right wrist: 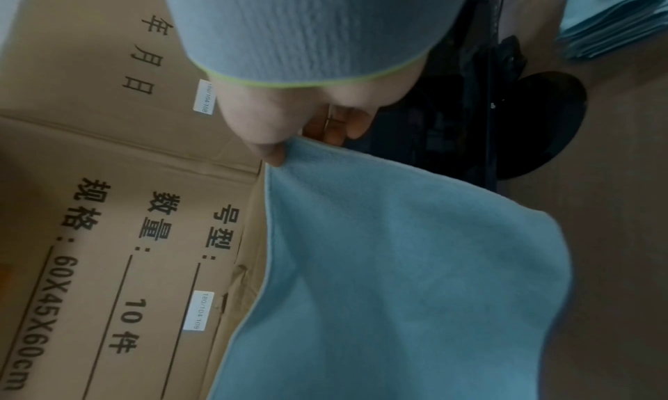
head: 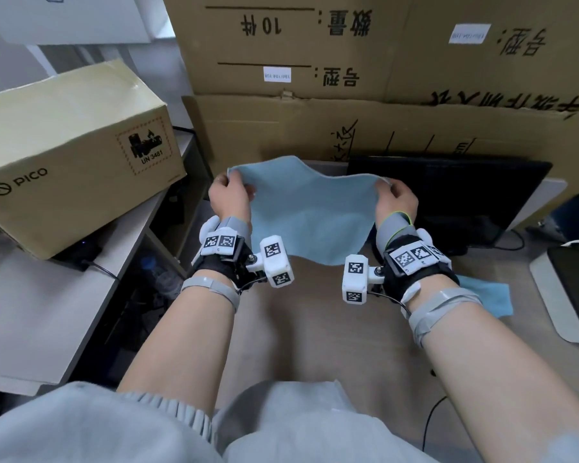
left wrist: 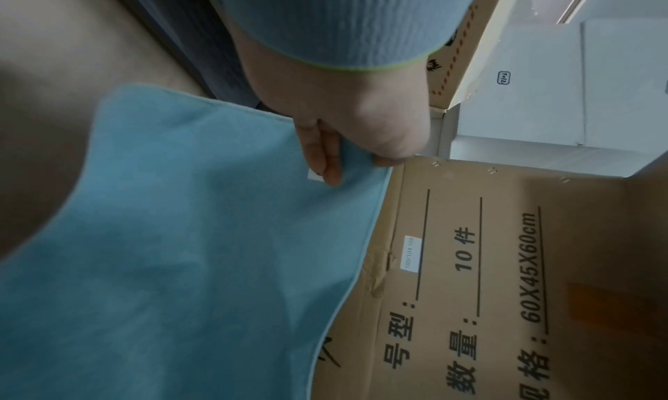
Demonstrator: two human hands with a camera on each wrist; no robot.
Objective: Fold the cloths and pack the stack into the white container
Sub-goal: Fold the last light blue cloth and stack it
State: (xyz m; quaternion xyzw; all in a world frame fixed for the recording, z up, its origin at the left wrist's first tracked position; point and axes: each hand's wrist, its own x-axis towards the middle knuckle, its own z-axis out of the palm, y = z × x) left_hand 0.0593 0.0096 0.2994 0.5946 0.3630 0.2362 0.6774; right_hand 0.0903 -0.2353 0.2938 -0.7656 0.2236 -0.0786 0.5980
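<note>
From the head view, the left hand (head: 229, 192) and right hand (head: 396, 195) each pinch an upper corner of a blue cloth (head: 310, 208), holding it spread in the air above the brown surface (head: 315, 329); it hangs slack between them, probably to square it up before a fold. More blue cloth (head: 485, 297) lies on the surface by the right forearm, and a white container (head: 545, 295) sits at the right edge, apparently waiting for the stack. In the left wrist view, the fingers (left wrist: 325, 160) and thumb clamp the cloth's corner, with printed cardboard boxes (left wrist: 506, 277) behind. In the right wrist view, that hand's grip is likewise closed on the opposite corner, thumb (right wrist: 269, 152) on top, and a pile of folded cloths (right wrist: 621, 26) shows at the upper right.
</note>
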